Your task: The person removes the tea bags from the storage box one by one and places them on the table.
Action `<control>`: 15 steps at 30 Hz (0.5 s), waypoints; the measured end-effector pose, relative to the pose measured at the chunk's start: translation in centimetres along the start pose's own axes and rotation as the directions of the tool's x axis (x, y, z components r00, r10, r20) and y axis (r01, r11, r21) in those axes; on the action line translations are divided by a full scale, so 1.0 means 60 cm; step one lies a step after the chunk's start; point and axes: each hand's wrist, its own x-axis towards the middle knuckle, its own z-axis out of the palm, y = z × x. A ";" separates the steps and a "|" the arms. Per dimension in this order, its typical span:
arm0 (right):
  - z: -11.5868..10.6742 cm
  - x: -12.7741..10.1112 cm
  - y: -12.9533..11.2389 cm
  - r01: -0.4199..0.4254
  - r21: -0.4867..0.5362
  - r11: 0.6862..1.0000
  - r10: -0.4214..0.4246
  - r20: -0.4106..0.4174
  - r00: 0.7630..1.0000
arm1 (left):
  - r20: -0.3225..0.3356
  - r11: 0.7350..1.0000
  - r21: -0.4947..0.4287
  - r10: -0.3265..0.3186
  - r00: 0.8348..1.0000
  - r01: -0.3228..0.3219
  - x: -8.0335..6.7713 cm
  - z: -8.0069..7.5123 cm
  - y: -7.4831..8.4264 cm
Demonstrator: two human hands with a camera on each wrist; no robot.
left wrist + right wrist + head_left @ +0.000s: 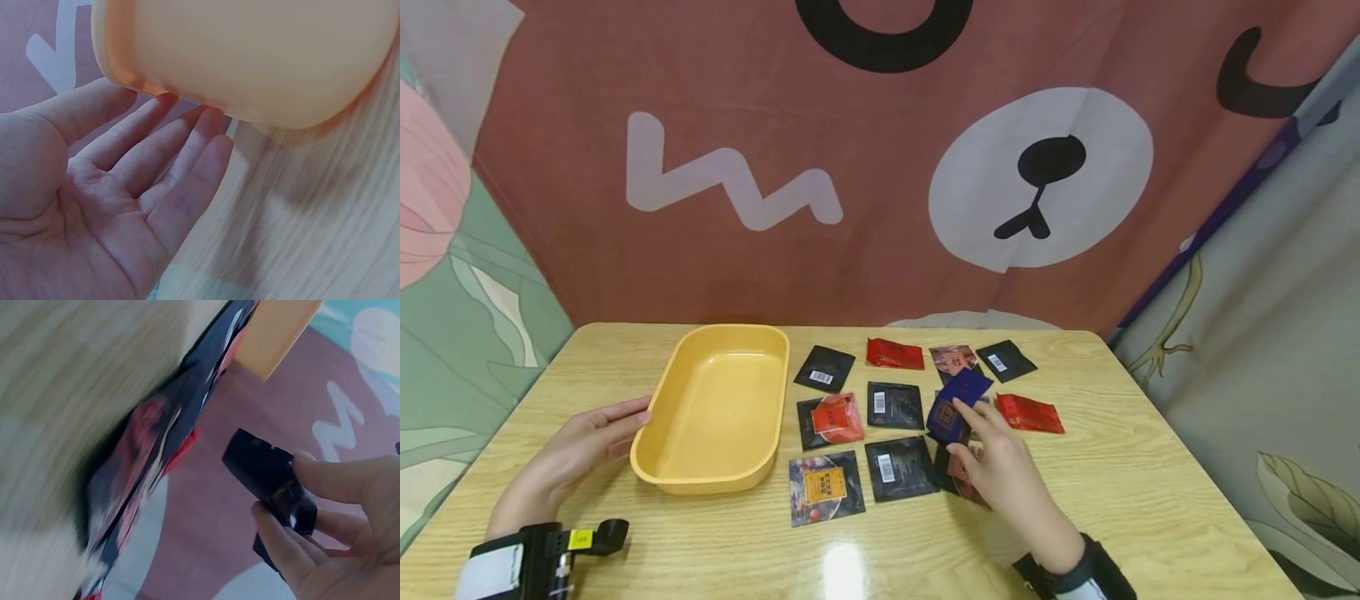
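Note:
My right hand (1003, 458) pinches a dark purple sachet (958, 404) between thumb and fingers, raised above the other packets. In the right wrist view the sachet (265, 469) looks almost black and slightly bent in the right hand (337, 519). My left hand (583, 446) touches the left side of a yellow tray (647, 458). From the left wrist, fairly straight fingers of the left hand (125, 175) rest against the outer wall of the tray (250, 69). Nothing lies inside the tray.
Several flat sachets lie in loose rows right of the tray: black ones (895, 406), red ones (1030, 413) and printed ones (827, 489). One printed sachet (962, 475) is partly hidden by the right hand. A patterned curtain (880, 267) hangs behind the wooden table (715, 550).

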 end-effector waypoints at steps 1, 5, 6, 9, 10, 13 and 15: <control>-0.005 -0.002 0.006 -0.019 -0.018 1.000 0.019 -0.001 1.000 | 0.001 1.000 0.006 -0.003 1.000 0.003 0.001 0.000 0.000; -0.031 -0.008 0.023 -0.066 -0.120 0.991 0.063 -0.033 0.997 | 0.003 1.000 0.008 -0.008 1.000 0.008 0.002 0.002 -0.002; -0.036 -0.008 0.027 -0.073 -0.141 0.987 0.066 -0.053 0.996 | 0.006 1.000 0.009 -0.003 1.000 0.003 0.002 0.002 -0.003; -0.049 -0.009 0.036 -0.061 -0.185 0.981 0.036 -0.136 0.990 | 0.003 1.000 0.011 0.000 1.000 0.000 0.002 0.002 -0.006; -0.051 -0.008 0.038 -0.054 -0.186 0.981 0.025 -0.156 0.987 | -0.001 1.000 0.011 0.000 1.000 0.000 0.002 0.001 -0.007; -0.051 -0.006 0.048 -0.047 -0.177 0.983 0.016 -0.172 0.985 | -0.003 1.000 0.007 0.008 1.000 -0.008 0.001 0.000 -0.008; -0.048 -0.005 0.054 -0.065 -0.179 0.982 0.040 -0.140 0.989 | 0.000 1.000 -0.003 0.012 1.000 -0.012 0.001 0.000 -0.007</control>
